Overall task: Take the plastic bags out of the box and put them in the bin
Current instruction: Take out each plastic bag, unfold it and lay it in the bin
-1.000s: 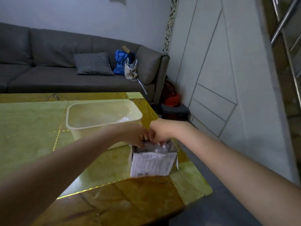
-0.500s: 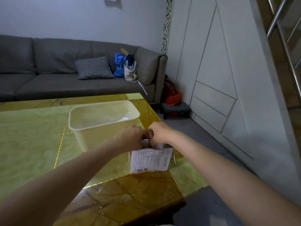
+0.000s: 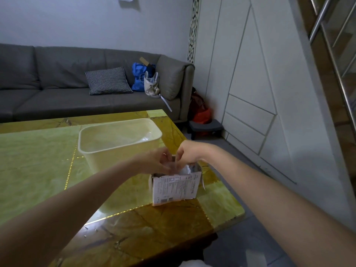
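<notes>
Grey sofa (image 3: 77,89), white panelled wall (image 3: 260,74)

hands: left hand (image 3: 158,161) + right hand (image 3: 189,154) lifted slightly off box (image 3: 176,186) top vs 1 s ago
bags: clear plastic bags (image 3: 184,169) now pulled up, showing at box's 12 o'clock
fingers: pinching it together

Your box (image 3: 176,186) stands upright near the bench's right front corner, a small cardboard carton with a white printed label facing you and its top open. Crumpled clear plastic bags (image 3: 185,169) bulge from the opening. Just behind it sits the cream, translucent bin (image 3: 115,151), upright.
</notes>
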The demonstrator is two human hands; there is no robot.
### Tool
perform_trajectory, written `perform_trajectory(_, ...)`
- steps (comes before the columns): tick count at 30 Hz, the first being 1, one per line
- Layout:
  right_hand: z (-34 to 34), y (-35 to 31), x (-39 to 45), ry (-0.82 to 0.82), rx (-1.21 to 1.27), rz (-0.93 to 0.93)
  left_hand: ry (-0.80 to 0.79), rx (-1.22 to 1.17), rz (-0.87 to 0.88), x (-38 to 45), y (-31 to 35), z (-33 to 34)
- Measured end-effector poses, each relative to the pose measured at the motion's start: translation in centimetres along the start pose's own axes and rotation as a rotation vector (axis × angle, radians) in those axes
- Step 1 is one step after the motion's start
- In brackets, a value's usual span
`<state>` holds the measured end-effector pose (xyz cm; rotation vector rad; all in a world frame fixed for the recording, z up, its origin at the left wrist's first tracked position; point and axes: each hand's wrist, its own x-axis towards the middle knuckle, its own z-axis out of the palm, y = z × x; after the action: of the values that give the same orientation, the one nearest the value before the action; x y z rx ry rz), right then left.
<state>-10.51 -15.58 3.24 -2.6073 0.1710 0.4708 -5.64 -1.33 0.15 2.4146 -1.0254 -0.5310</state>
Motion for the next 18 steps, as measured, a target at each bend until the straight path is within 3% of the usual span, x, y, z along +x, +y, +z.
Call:
perform_trajectory(3, -0.3, 0.1, -0.2, -0.016, 0.184, -0.061, 0.002, 0.185, 0.075, 0.0, -0.6, 1.0)
perform_trajectory(7, -1.7, -0.5, -0.4, -0.001, 0.682, -0.209, 0.047, 0.020, 0.101, 0.2, -1.7, 1.6)
perform_trajectory(9, -2.9, -1.1, -0.5, 0.102, 0.952, -0.255, 0.080, 0.014, 0.070, 0.5, -1.7, 1.6)
perform_trajectory(11, -4.0, -1.4, -0.6, 0.254, 1.053, -0.245, 0.099, 0.062, 0.059, 0.6, -0.9, 1.3)
perform_trajectory(15, -4.9, -1.2, -0.4, 0.483, 0.953, -0.169, 0.127, -0.335, 0.047, 0.1, 0.6, -1.0)
perform_trajectory(18, -5.0, -1.2, -0.2, 0.575, 1.219, -0.210, 0.249, -0.560, 0.042, -0.3, 1.1, -2.4)
